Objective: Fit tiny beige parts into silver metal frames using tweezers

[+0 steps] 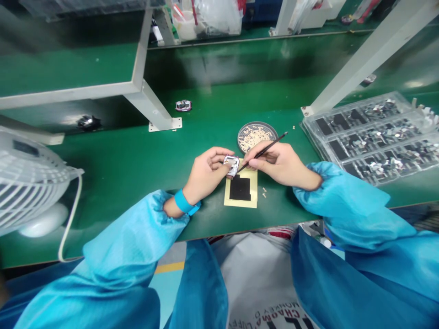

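Note:
My left hand (210, 174) is closed on a small white-rimmed device part (232, 165), its thumb across the face. From the right, my right hand (279, 162) grips a thin dark tweezers-like tool (265, 149) whose lower tip reaches the lower right edge of the part. Beneath both lies a yellow sheet (241, 203) bearing a black square (240, 188). A round grey dish (257, 124) of small beige pieces sits just behind my right hand. A few beige bits (264, 192) lie right of the sheet.
Clear plastic trays (373, 137) of small parts stand at the right. A white fan (30, 183) with a cable is at the left. Metal shelf legs (154, 107) stand behind. Another small device (183, 105) lies toward the back of the green table (212, 107).

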`<state>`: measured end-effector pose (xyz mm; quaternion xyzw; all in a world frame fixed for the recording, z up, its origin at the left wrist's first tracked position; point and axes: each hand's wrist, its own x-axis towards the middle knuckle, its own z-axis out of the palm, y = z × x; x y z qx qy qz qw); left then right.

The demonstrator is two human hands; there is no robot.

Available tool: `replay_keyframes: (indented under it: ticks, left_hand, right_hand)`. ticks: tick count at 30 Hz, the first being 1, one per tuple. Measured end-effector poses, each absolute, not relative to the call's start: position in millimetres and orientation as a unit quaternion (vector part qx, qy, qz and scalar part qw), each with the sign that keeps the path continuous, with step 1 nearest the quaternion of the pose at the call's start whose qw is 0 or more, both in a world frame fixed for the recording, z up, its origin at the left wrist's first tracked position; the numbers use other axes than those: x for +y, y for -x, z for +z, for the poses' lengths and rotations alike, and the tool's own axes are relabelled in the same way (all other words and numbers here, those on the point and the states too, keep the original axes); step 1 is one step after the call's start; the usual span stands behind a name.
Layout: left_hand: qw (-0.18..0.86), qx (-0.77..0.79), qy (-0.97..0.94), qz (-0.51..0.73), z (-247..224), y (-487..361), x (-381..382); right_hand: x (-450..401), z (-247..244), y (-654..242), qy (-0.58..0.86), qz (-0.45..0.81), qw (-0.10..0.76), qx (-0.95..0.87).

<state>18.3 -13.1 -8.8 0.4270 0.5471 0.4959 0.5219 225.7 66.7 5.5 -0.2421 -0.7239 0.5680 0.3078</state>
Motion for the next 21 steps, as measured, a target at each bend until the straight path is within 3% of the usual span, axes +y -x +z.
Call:
replay_keyframes:
  ticks: [4,10,21]
  left_hand:
    - [0.537,0.547,-0.42,0.486,-3.5,-17.1,-12.8]
    - [0.607,0.507,-0.399,0.465,0.6,-17.8,-15.7]
    - [0.639,0.502,-0.386,0.436,-1.8,-12.5,-16.2]
  right_hand:
    - [72.8,15.9,-231.9,0.204,0.574,0.275,-0.744]
    - [69.5,13.0,-229.4,0.152,0.428,0.42,-0.786]
    - [69.9,13.6,-230.2,0.075,0.341,0.386,-0.854]
